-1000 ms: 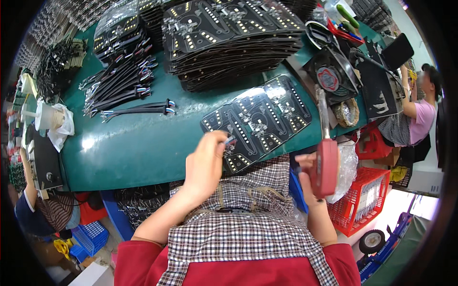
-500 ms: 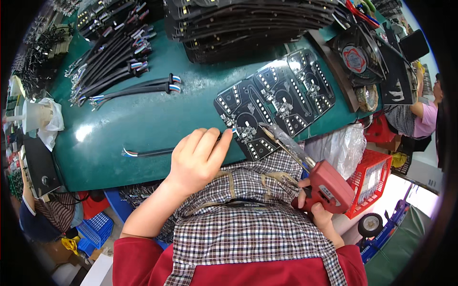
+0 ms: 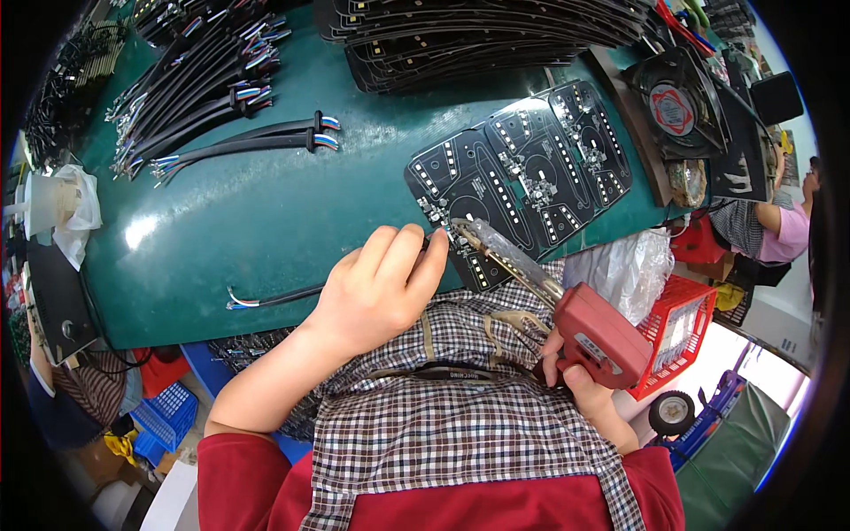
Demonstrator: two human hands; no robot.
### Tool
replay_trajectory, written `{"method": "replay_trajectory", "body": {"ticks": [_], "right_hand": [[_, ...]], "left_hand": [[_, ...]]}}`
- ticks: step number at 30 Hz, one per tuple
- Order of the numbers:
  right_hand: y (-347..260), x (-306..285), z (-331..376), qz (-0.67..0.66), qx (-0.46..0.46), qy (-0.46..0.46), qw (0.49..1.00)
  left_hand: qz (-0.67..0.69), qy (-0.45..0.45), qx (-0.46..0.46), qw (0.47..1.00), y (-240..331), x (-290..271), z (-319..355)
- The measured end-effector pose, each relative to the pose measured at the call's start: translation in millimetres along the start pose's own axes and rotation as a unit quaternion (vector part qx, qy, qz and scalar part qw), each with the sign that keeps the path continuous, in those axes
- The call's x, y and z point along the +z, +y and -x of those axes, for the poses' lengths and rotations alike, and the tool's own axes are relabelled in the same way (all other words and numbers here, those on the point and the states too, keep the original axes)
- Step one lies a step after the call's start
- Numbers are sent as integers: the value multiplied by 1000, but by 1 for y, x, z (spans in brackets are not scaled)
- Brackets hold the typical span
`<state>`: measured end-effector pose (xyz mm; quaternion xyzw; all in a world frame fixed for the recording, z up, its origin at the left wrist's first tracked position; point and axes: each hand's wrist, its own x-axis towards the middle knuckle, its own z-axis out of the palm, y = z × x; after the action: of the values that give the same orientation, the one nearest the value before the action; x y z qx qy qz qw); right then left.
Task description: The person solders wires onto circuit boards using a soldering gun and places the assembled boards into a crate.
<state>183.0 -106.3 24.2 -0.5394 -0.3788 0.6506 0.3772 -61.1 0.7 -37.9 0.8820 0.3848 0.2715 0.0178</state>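
Observation:
My left hand (image 3: pixel 376 288) is closed in a pinch on a black cable (image 3: pixel 288 296), near its end at the board's near left corner. The cable's other end, with bare coloured wires, lies on the table to the left. My right hand (image 3: pixel 580 385) grips a red soldering gun (image 3: pixel 604 334) by its handle. Its long tip reaches the near left part of a black circuit board panel (image 3: pixel 478 181), right beside my left fingertips. The panel lies flat and carries rows of small white LEDs and clusters of parts. My fingers hide most of the wire end there.
A tall stack of black boards (image 3: pixel 478 40) stands at the back. Bundled black cables (image 3: pixel 195 97) lie at the back left, with two separate cables (image 3: pixel 248 146) nearer. A fan (image 3: pixel 673 106) stands at the right, above a red crate (image 3: pixel 677 336). Another person (image 3: pixel 779 221) is at far right.
The soldering gun's tip has moved left to the cable end at my left fingertips. My left hand has shifted slightly right with the cable. The view has shifted a little.

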Motion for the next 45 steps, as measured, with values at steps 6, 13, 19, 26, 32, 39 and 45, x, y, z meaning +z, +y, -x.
{"method": "replay_trajectory", "body": {"ticks": [6, 13, 19, 26, 32, 39, 45], "right_hand": [[1, -1, 1, -7, -4, -3, 1000], [13, -12, 5, 56, -8, 13, 998], [11, -11, 6, 200, 6, -2, 980], [6, -6, 5, -2, -44, 30, 999], [11, -6, 11, -7, -59, 56, 997], [16, -11, 28, -16, -58, 42, 997], [31, -6, 44, -20, -71, 57, 996]], "left_hand": [[-2, -17, 6, 1000, 0, 0, -1], [7, -11, -9, 1000, 2, 1, -2], [9, -25, -4, 1000, 2, -1, -5], [7, -42, -18, 999, 5, -5, -4], [22, -70, -51, 996, 15, -4, -3], [8, -26, -35, 999, 41, 6, 1], [38, -30, -19, 999, 40, 7, -1]]}}
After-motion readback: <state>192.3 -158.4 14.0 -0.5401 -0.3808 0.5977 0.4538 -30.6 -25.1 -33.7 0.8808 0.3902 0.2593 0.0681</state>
